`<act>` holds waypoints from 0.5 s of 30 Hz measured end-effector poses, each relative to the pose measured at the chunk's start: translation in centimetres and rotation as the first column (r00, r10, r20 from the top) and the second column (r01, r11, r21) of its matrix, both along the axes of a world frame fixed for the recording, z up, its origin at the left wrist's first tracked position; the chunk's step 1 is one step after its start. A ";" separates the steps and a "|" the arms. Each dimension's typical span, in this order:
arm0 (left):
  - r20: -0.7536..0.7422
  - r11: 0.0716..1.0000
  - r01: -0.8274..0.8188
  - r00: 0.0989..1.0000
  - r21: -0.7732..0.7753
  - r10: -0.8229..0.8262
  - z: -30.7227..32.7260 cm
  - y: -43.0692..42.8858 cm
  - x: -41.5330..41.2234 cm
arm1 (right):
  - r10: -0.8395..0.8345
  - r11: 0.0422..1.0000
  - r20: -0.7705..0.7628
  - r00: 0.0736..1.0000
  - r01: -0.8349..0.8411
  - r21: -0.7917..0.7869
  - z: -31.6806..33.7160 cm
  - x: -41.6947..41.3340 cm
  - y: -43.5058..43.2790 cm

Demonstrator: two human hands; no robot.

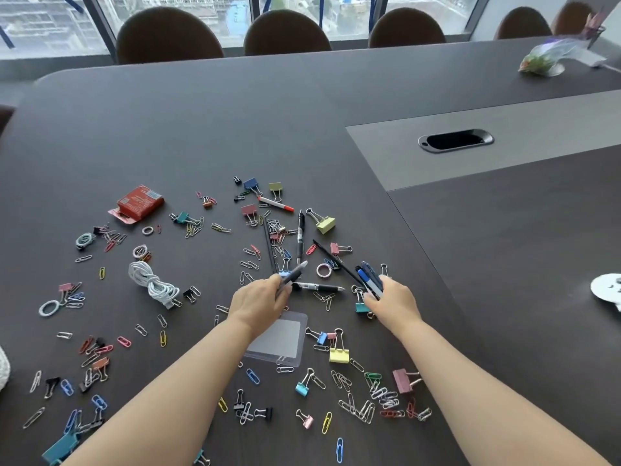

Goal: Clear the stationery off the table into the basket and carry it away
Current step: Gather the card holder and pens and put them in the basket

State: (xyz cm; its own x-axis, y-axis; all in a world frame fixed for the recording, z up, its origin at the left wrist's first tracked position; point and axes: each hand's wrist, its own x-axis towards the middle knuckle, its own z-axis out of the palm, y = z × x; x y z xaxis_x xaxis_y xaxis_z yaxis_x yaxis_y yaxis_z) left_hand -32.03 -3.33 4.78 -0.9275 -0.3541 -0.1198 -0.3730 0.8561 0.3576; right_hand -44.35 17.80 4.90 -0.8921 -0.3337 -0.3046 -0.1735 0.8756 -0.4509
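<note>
Currently left hand [260, 302] fingers curl round a grey pen [296, 272], just beyond the card sleeve [280, 336]. Right hand [393, 302] clamps a pen bundle [369, 280], beyond-right of sleeve. Black pen [319, 287] lies loose on table [201, 129] beyond the sleeve, between the hands. Clips [339, 356] scattered round it.

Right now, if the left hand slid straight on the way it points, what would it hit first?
Probably the black marker, just past the grey pen the left hand holds; depth unclear.

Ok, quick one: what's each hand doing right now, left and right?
Left hand: grips a black pen by its barrel.
Right hand: grips a bundle of pens, some of them blue.
</note>
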 end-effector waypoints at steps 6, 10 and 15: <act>0.040 0.990 -0.029 0.999 0.141 0.024 -1.1 -1.0 -2.1 | 0.054 0.998 -0.042 0.998 -0.055 -0.036 -0.8 -3.1 -2.7; 0.025 0.993 0.001 1.000 0.114 -0.003 -1.8 -1.3 -3.0 | 0.040 0.998 -0.036 0.999 -0.042 -0.048 -1.2 -4.6 -4.2; 0.050 0.996 0.055 0.997 0.063 -0.058 -2.4 -1.3 -4.1 | 0.026 0.999 -0.001 1.000 -0.026 -0.025 -1.8 -5.7 -5.4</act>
State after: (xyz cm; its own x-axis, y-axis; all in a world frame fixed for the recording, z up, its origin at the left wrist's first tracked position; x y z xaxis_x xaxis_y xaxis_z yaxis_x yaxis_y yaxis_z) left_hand -36.15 -4.64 2.42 -0.9379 -0.2917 -0.1880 -0.3440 0.8532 0.3920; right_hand -50.04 12.42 3.08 -0.8833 -0.3642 -0.2952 -0.1962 0.8591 -0.4728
